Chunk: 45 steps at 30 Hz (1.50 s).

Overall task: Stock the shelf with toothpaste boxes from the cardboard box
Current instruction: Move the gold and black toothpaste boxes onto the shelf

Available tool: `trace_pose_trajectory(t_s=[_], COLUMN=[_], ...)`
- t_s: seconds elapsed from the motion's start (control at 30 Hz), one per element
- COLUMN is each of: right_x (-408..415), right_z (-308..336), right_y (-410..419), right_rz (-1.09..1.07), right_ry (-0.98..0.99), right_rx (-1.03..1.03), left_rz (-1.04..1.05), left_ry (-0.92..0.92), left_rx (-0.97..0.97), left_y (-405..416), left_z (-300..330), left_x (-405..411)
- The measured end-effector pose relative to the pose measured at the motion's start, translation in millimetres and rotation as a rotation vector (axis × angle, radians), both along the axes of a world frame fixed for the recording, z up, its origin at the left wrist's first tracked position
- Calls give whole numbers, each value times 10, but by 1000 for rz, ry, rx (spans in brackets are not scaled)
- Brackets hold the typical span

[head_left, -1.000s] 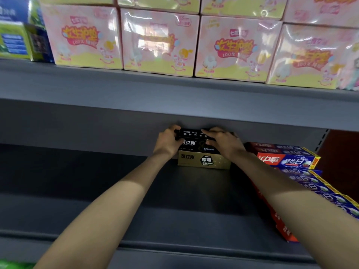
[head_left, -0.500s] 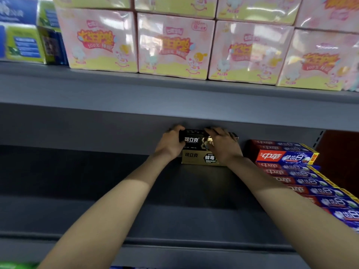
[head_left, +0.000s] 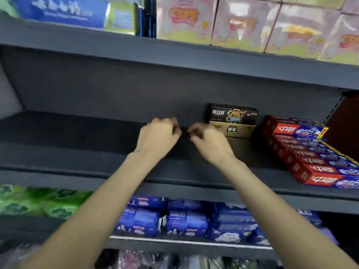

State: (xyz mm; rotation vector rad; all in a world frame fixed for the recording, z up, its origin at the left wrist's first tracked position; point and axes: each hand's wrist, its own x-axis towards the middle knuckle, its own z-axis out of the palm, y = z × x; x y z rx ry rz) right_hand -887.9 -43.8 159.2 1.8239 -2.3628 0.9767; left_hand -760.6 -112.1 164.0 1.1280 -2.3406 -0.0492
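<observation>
A black toothpaste box lies on top of a gold toothpaste box at the back of the grey shelf. My left hand and my right hand hover over the shelf to the left of that stack, fingers loosely curled, holding nothing. Both hands are blurred by motion. A row of red and blue toothpaste boxes fills the shelf's right end. The cardboard box is out of view.
Pink and yellow packs and blue boxes stand on the shelf above. Blue packs and green packs fill the shelf below. The left stretch of the grey shelf holds no goods.
Both hands have let go of the black box and drawn back toward me, to the left of the stack. The black box now rests on the gold one. The camera view has tilted down.
</observation>
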Motion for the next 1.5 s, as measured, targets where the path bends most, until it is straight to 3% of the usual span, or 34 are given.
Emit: trace_pose_trajectory(t_s=[0.2, 0.47, 0.7, 0.9, 1.07, 1.3, 1.5], right_x=[1195, 3094, 4877, 6100, 6623, 6809, 7020], right_z=[-415, -926, -1417, -2008, -2473, -2615, -2593], right_y=[308, 665, 705, 509, 454, 551, 566], right_rz=[239, 529, 776, 718, 689, 543, 599], right_ry=[-64, -13, -5, 17, 76, 254, -4], right_rx=[34, 276, 334, 526, 737, 710, 506], left_rz=[274, 553, 765, 617, 530, 530, 351], left_ry=[186, 76, -98, -349, -466, -462, -847], left_rx=[126, 302, 423, 686, 789, 898, 918], left_y=[553, 1286, 1563, 1372, 1250, 1199, 1082], left_z=[-335, -1066, -1594, -2111, -2423, -2561, -2518], left_x=[1301, 3137, 5069, 6662, 7305, 7486, 7611])
